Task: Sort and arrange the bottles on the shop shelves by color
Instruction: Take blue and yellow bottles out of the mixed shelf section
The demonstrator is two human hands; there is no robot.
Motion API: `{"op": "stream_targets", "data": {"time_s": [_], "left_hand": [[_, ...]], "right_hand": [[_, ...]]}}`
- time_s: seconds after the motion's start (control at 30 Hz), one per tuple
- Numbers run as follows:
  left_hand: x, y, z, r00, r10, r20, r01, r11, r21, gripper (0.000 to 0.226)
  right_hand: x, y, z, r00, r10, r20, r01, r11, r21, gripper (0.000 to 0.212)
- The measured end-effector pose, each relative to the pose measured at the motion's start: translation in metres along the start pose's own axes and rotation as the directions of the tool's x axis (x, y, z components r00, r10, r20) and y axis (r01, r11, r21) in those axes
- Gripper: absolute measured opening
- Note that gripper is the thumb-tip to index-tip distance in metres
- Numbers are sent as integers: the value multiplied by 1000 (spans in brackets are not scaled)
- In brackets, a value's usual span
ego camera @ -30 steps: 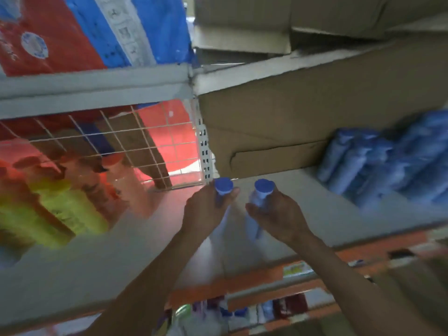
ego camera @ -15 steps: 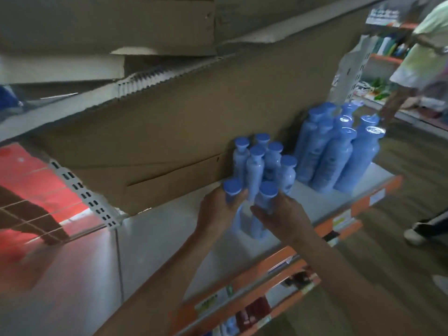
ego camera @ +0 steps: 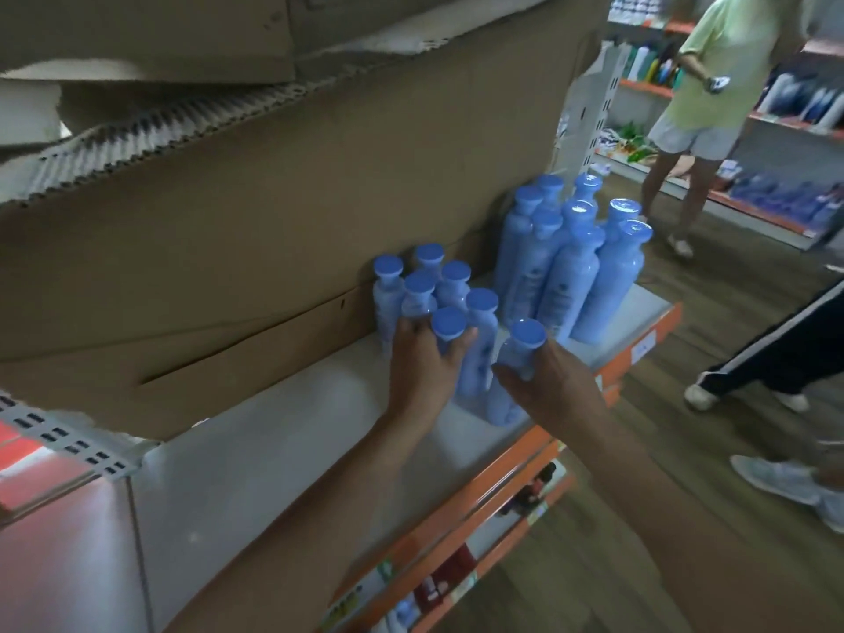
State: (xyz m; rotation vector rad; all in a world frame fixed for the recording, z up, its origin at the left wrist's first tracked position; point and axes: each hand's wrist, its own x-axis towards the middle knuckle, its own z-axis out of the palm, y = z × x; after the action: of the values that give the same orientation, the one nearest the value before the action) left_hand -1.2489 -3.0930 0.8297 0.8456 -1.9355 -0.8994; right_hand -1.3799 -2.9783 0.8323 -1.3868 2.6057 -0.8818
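Left hand (ego camera: 422,358) and right hand (ego camera: 543,381) each grip a small blue plastic bottle (ego camera: 516,354) by the neck; probably light, rigid, slick.

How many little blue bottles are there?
7. Five small bottles cluster on the shelf by the cardboard; one in the left hand, one in the right hand. Others may hide.

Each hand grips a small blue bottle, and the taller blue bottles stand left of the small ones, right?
Wrong side: in the head view the taller blue bottles stand right of the small ones. The left hand and right hand each do grip a small blue bottle.
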Motion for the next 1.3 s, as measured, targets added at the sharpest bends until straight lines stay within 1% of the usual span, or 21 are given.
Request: {"op": "stream_targets", "data": {"time_s": [0.1, 0.2, 0.27, 0.33, 0.37, 0.47, 0.53, 0.63, 0.7, 0.77, 0.9, 0.97, 1.03, 1.13, 1.2, 1.27, 1.3], "left_hand": [[7, -1, 2, 1000, -8, -12, 8, 999, 49, 29], [6, -4, 2, 999, -3, -42, 5, 999, 54, 31], [2, -5, 2, 999, 19, -38, -17, 999, 51, 33], [-1, -12, 1, 1000, 9, -7, -9, 997, 78, 39], [-2, -16, 0, 1000, -10, 14, 9, 996, 88, 41], [-10, -21, -7, 999, -9, 52, 3, 992, 126, 47], [-18, -19, -11, 995, -48, 91, 36, 991, 126, 57], [-26, -22, -17, 981, -146, 127, 128, 981, 144, 79], [-30, -23, -20, 973, -180, 144, 156, 974, 164, 85], [-35, -21, -22, 969, -190, 158, 156, 966, 207, 87], [-46, -21, -27, 961, -208, 183, 155, 951, 268, 86], [-55, -25, -30, 957, -218, 189, 152, 938, 310, 83], [-64, -27, -35, 961, -201, 190, 122, 925, 359, 76], [-74, -34, -47, 958, -209, 198, 106, 895, 433, 62], [-80, -36, -56, 957, -208, 205, 91, 879, 469, 54], [-85, -40, -67, 964, -183, 194, 62, 860, 507, 48], [-88, -41, -73, 968, -173, 182, 53, 848, 528, 47]], "right_hand": [[8, 1, 0, 1000, 19, 22, -20, 1000, 21, 41], [9, 0, 1, 1000, -4, 15, 3, 1000, 31, 44], [7, 1, 3, 1000, -14, -2, 14, 999, 31, 50], [5, 3, 4, 1000, -17, -5, 17, 999, 38, 55], [3, 5, 5, 1000, -14, 4, 14, 999, 53, 59], [-7, 11, 7, 999, -16, 47, 11, 993, 114, 72], [-11, 13, 8, 999, -12, 45, 6, 992, 126, 75], [-11, 13, 10, 999, -7, 32, 3, 990, 143, 73], [-9, 14, 12, 1000, -12, 25, 8, 988, 152, 72], [-8, 13, 14, 1000, -8, 19, 4, 986, 167, 70], [-8, 12, 15, 1000, -12, -2, 12, 987, 163, 66], [-13, 14, 16, 1000, 5, 16, -7, 988, 156, 62], [-23, 16, 18, 998, 32, 52, -37, 995, 94, 55], [-40, 17, 18, 992, 80, 94, -75, 995, -61, 46], [-52, 13, 19, 994, 42, 98, -29, 991, -134, 39], [-61, 3, 22, 994, -34, 106, 49, 988, -145, 37], [-63, -4, 26, 989, -95, 114, 110, 984, -137, 37]]}}
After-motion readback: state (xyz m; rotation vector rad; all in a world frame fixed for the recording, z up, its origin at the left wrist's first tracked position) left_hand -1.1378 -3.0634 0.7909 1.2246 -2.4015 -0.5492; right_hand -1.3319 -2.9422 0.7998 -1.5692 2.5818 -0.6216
